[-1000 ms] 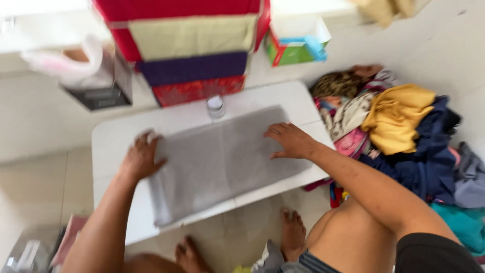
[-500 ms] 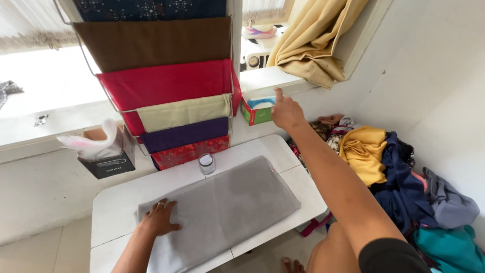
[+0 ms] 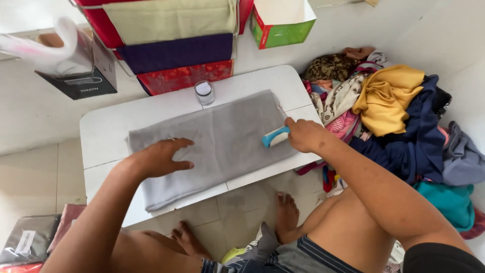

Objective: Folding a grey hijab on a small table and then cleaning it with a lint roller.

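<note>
Looking down from the head camera, we see a white table (image 3: 106, 132) on a tiled floor, with a grey cloth (image 3: 222, 139) spread flat over most of its top. To our right a heap of clothes (image 3: 399, 116) lies on the floor against the wall. Behind the table hang folded fabrics (image 3: 172, 20) in red, beige and purple; a green box (image 3: 280, 23) sits beside them, and a black box (image 3: 83, 71) with a plastic bag stands at far left. A small glass jar (image 3: 204, 92) stands on the table just past the cloth's far edge.

Our left hand (image 3: 159, 159) rests palm down on the cloth's left half, fingers spread apart, pinning it. Our right hand (image 3: 305, 134) is closed around a small white and blue tool (image 3: 275, 136), perhaps a lint remover; we cannot tell its kind for sure. Its blue end touches the cloth near the right edge.

We judge the cloth soft and light, thick like a towel, prone to bunch or slide on the smooth top, so a flat palm holds it better than a pinch. The tool looks light and rigid, gripped at its rear, its working end projecting left beyond the fingers.
</note>
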